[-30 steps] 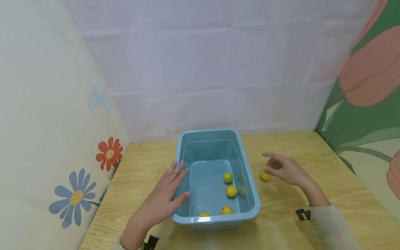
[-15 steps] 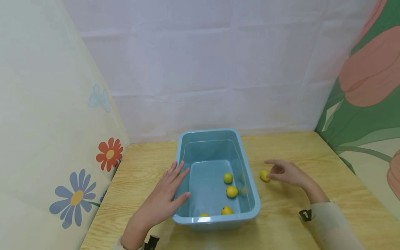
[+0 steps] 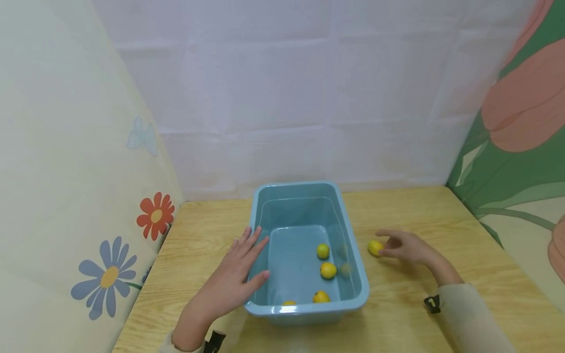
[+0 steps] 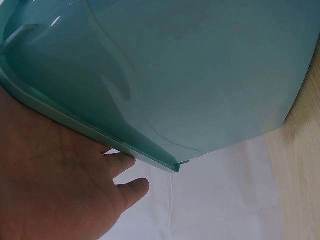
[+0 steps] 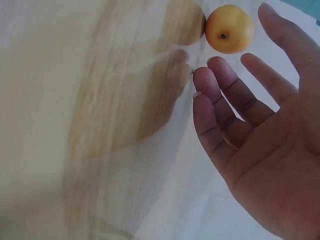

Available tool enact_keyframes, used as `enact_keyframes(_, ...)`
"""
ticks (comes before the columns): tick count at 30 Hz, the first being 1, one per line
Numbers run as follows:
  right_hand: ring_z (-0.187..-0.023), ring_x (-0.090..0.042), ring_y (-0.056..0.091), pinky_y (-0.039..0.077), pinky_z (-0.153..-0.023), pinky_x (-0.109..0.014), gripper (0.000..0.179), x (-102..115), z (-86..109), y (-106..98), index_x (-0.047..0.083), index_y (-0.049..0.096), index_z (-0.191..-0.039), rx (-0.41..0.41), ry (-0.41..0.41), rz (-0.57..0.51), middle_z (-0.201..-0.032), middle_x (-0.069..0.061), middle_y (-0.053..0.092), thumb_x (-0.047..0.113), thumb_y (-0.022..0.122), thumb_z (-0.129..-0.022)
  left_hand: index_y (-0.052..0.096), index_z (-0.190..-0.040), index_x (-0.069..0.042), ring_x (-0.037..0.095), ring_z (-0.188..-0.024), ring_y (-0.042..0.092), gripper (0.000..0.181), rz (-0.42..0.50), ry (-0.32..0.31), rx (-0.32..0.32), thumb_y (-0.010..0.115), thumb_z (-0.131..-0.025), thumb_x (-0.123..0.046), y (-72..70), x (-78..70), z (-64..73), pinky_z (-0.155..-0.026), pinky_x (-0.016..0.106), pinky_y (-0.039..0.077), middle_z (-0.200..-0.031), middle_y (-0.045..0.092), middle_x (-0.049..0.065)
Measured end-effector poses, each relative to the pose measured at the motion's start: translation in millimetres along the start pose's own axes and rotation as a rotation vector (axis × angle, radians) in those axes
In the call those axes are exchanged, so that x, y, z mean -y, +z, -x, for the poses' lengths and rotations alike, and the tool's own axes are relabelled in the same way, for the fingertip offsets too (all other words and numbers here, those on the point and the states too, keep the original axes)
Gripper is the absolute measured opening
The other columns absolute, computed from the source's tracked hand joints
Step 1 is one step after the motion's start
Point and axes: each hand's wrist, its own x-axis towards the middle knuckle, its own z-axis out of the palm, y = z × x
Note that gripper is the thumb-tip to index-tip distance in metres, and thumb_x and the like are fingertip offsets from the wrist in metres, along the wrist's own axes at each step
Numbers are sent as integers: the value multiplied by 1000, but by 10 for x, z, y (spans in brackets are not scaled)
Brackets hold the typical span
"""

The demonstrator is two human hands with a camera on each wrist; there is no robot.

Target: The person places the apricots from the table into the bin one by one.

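Note:
My left hand (image 3: pixel 231 279) rests on the left rim of a light blue plastic tub (image 3: pixel 291 260), its fingers spread and straight. The left wrist view shows that hand under the rim, outside the tub wall (image 4: pixel 200 85). To the right of the tub, a small yellow lemon-like fruit (image 3: pixel 374 247) lies on the table. My right hand (image 3: pixel 408 249) hovers low beside it, thumb and index finger parted around its right side. In the right wrist view, the fruit (image 5: pixel 230 29) sits just beyond the loosely bent fingers (image 5: pixel 207 115), and none of them closes on it.
Inside the tub lie a greenish-yellow fruit (image 3: pixel 323 251) and several yellow ones, such as one by the right wall (image 3: pixel 328 270) and one near the front (image 3: pixel 321 296). The wooden table (image 3: pixel 212 230) meets a white cloth backdrop (image 3: pixel 273 98). Flower-printed panels stand at both sides.
My right hand has come down and slightly to the right, lower beside the fruit on the table. The left hand stays on the rim, and the fruits keep their places.

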Motion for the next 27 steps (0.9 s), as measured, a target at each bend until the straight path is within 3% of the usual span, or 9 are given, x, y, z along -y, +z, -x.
enact_keyframes(7,-94,-19,63,53,-81,-40,69,10,-5,13,9,57,-142,31,70,9,-104,-5,69,44,79,-86,33,-160,-16,28,-157,6,72,7,-1,1,55,-101,-51,-4,-2,-7,-123,59,11,-170,12,-2)
enact_keyframes(18,-101,-28,65,54,-87,-50,48,5,-4,28,11,69,-125,13,32,40,-109,-11,71,38,79,-87,29,-161,-19,28,-157,4,72,-7,2,15,53,-102,-53,-16,0,-16,-124,59,11,-170,12,-2)
enact_keyframes(27,-96,-22,65,55,-84,-46,44,25,0,17,11,68,-126,10,39,37,-104,-5,71,34,77,-90,31,-161,-17,29,-157,5,72,1,7,18,54,-102,-51,-22,1,-13,-123,60,12,-170,13,0)
